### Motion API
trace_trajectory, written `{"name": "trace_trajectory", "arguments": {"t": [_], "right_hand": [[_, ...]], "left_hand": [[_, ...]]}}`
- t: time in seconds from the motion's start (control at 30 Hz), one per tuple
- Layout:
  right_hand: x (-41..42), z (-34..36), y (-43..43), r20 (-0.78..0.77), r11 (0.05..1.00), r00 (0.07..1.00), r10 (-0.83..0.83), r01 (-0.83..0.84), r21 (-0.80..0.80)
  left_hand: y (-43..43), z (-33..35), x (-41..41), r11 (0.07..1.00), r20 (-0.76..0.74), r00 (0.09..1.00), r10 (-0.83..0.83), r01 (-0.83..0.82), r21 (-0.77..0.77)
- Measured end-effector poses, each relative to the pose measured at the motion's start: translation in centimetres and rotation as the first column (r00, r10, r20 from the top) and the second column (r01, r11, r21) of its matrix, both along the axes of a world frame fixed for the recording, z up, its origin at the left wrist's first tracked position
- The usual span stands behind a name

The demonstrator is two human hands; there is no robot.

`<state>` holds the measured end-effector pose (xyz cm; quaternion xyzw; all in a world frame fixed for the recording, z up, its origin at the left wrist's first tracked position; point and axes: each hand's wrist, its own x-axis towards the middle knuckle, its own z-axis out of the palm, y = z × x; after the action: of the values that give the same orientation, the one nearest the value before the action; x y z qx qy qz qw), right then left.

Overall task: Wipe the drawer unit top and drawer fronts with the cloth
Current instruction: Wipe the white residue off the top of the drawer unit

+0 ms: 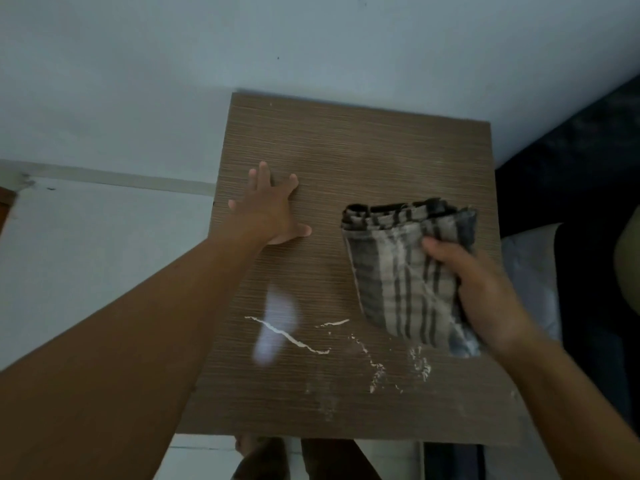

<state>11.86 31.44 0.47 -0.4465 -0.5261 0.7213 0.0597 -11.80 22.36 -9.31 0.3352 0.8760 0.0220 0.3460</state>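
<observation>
The brown wood-grain top of the drawer unit (346, 150) fills the middle of the view. My left hand (270, 209) lies flat on its left part, fingers spread and straight. My right hand (481, 289) grips a folded beige cloth with dark stripes (398, 265) over the right part of the top; I cannot tell whether the cloth touches the surface. White streaks and specks (374, 362) mark the near half of the top, and a pale glare patch (275, 327) sits beside them. The drawer fronts are hidden below the near edge.
A pale wall (242, 46) runs behind the unit. Light floor (86, 244) lies to its left. A dark bed or seat with a white pillow (533, 271) stands close on the right. My feet (263, 459) show under the near edge.
</observation>
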Motion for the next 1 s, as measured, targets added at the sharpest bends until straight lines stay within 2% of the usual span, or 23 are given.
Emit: {"name": "trace_trajectory", "arguments": {"t": [0.13,0.2,0.27,0.4,0.5,0.67,0.73,0.8,0.83,0.87,0.93,1.0], "right_hand": [[0.2,1.2,3.2,0.011,0.995,1.0,-0.016,0.015,0.102],[0.1,1.7,5.3,0.082,0.962,0.996,0.021,-0.042,0.269],[0.1,1.8,8.0,0.149,0.887,0.988,0.025,-0.09,0.452],[-1.5,1.9,13.5,0.243,0.684,0.969,0.049,-0.21,0.698],[-4.0,1.1,17.2,0.356,0.476,0.927,0.122,-0.369,0.798],[-8.2,-3.6,20.5,0.576,0.045,0.801,0.164,-0.589,0.807],[-8.9,-6.0,20.7,0.648,-0.055,0.739,0.187,-0.65,0.758],[-8.9,-8.3,21.0,0.729,-0.055,0.624,0.281,-0.748,0.661],[-8.7,-9.3,21.2,0.747,-0.03,0.569,0.345,-0.788,0.614],[-8.3,-10.0,21.2,0.729,0.017,0.553,0.405,-0.801,0.598],[-7.8,-11.0,20.9,0.636,0.122,0.624,0.454,-0.75,0.65],[-7.3,-11.5,20.2,0.557,0.18,0.707,0.436,-0.675,0.715]], "left_hand": [[0.8,-0.2,0.7,1.0,-0.007,1.0,-0.007,0.007,-0.014],[1.3,-0.3,1.0,1.0,0.004,1.0,0.002,-0.002,-0.013],[1.9,-0.2,1.5,1.0,0.009,1.0,0.006,-0.006,-0.014],[3.2,-0.2,2.3,0.999,-0.01,1.0,-0.025,0.024,-0.037],[4.4,-0.2,2.7,0.998,-0.005,0.999,-0.032,0.032,-0.049],[6.2,-0.2,3.4,0.998,0.017,0.999,-0.03,0.03,-0.048],[6.5,-0.3,3.5,0.999,0.025,0.999,-0.025,0.026,-0.048],[6.5,-0.3,3.4,0.999,0.037,0.999,-0.018,0.02,-0.05],[6.5,-0.4,3.4,0.999,0.044,0.999,-0.013,0.015,-0.052],[6.6,-0.3,3.4,0.999,0.05,0.999,-0.009,0.011,-0.052],[6.5,-0.2,3.3,0.999,0.056,0.998,-0.004,0.007,-0.05],[6.5,-0.1,3.4,0.999,0.062,0.998,-0.003,0.006,-0.051]]}}
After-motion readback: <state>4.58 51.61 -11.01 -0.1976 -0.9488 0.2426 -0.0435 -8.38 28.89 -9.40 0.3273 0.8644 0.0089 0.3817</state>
